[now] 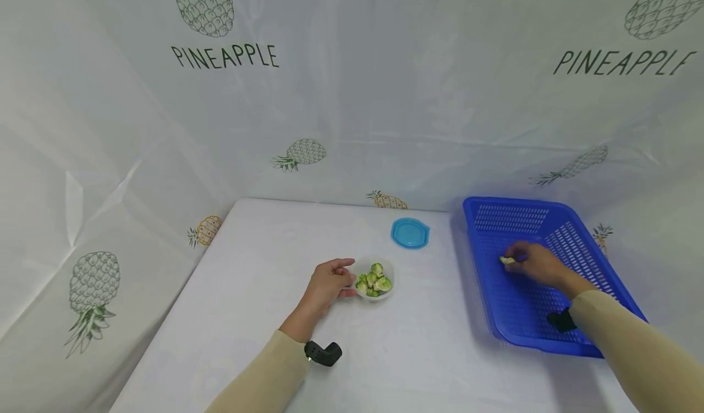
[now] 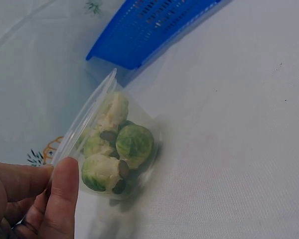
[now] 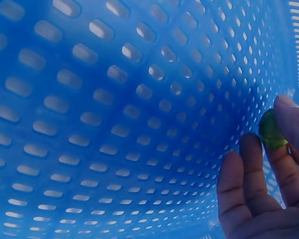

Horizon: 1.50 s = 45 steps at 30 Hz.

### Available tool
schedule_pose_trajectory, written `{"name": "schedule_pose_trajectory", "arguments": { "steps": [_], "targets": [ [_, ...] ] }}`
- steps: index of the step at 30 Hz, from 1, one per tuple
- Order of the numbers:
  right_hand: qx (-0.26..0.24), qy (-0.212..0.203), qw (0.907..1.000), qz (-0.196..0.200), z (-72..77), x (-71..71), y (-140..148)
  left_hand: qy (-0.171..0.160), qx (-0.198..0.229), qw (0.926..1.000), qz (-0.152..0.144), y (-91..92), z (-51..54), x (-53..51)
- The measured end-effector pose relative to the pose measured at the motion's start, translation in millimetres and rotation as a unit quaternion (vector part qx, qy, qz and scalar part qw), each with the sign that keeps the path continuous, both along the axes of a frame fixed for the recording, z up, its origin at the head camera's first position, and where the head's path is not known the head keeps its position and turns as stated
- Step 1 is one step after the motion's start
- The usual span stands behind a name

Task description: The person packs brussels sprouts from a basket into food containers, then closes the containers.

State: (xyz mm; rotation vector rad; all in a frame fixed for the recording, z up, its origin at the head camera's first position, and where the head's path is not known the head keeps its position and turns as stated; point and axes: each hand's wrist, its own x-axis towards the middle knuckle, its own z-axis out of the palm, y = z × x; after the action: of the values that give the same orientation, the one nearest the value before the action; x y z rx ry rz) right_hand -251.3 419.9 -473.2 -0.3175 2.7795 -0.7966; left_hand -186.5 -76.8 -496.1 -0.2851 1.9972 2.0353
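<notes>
A clear plastic tub (image 1: 373,297) with several Brussels sprouts (image 1: 376,283) in it stands mid-table. My left hand (image 1: 328,283) pinches its rim between thumb and fingers, which shows close up in the left wrist view, where the tub's wall (image 2: 145,124) is see-through. Over on the right, my right hand (image 1: 536,263) is inside the blue basket (image 1: 486,303). Between its thumb and fingertips it holds one Brussels sprout (image 3: 272,130), whose pale cut side faces the head camera. The sprout's far side is hidden by the thumb in the right wrist view.
A light-blue lid (image 1: 410,233) lies flat on the white table (image 1: 264,248), behind and right of the tub. The basket has slotted walls and a raised rim. White pineapple-print sheeting (image 1: 385,95) hangs behind the table and along its left.
</notes>
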Motion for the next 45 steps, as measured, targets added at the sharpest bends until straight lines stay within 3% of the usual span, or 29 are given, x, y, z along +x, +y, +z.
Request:
{"name": "schedule_pose_trajectory", "arguments": {
  "steps": [11, 23, 30, 35, 45],
  "targets": [
    [-0.013, 0.004, 0.9994, -0.031, 7.4, 4.4, 1.3, 0.004, -0.001, 1.0, -0.003, 1.2, -0.4, -0.2],
    [-0.017, 0.014, 0.9973, -0.07, 30.3, 5.7, -3.7, 0.0, 0.003, 1.0, -0.001, -0.4, -1.1, -1.3],
    [-0.021, 0.042, 0.9954, -0.083, 35.7, 9.9, -6.4, 0.0, -0.001, 1.0, -0.001, 0.4, 0.9, -0.8],
    [-0.037, 0.064, 0.9931, -0.091, 42.0, 15.5, -11.5, 0.016, -0.007, 0.9998, -0.008, -1.0, -1.8, 0.0],
    [-0.048, 0.091, 0.99, -0.096, 63.6, 22.9, -29.1, 0.021, -0.004, 0.9997, -0.009, -1.7, -4.6, -0.8]
  ]
}}
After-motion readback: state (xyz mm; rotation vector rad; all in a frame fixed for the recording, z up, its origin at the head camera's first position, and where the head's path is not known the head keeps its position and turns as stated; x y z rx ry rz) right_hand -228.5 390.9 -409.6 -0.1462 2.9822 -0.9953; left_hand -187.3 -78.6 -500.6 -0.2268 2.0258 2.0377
